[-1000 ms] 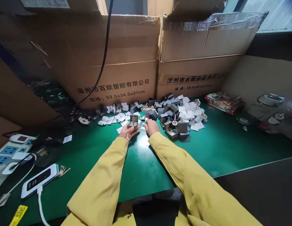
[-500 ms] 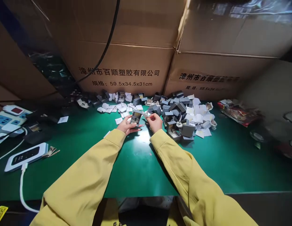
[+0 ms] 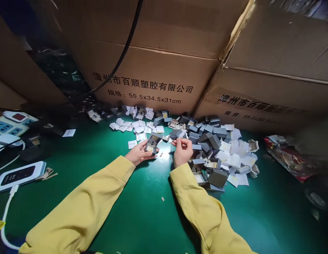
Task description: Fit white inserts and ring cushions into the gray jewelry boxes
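Observation:
My left hand (image 3: 138, 153) holds a small grey hinged box (image 3: 152, 143) with its lid up and a pale, yellowish inside showing. To its right, my right hand (image 3: 183, 151) is closed in a pinch beside the pile of grey boxes (image 3: 210, 141). Whatever lies between those fingertips is too small to make out. Small tan scraps (image 3: 162, 199) lie on the green tabletop (image 3: 142, 204) near my hands. Just behind the left hand are folded white papers (image 3: 138, 127), with one flat white slip (image 3: 132, 144) close to the wrist.
White papers (image 3: 239, 155) are heaped at the right of the box pile. Large cardboard cartons (image 3: 153, 70) stand along the back, a black cable (image 3: 127, 46) hanging before them. At left are a power strip (image 3: 7, 127) and a white device (image 3: 19, 176). A red plastic packet (image 3: 288, 158) lies far right.
My right hand has drawn away to the right from the box, and the white piece at its fingertips no longer shows there. The left hand still holds the box. The view has tilted.

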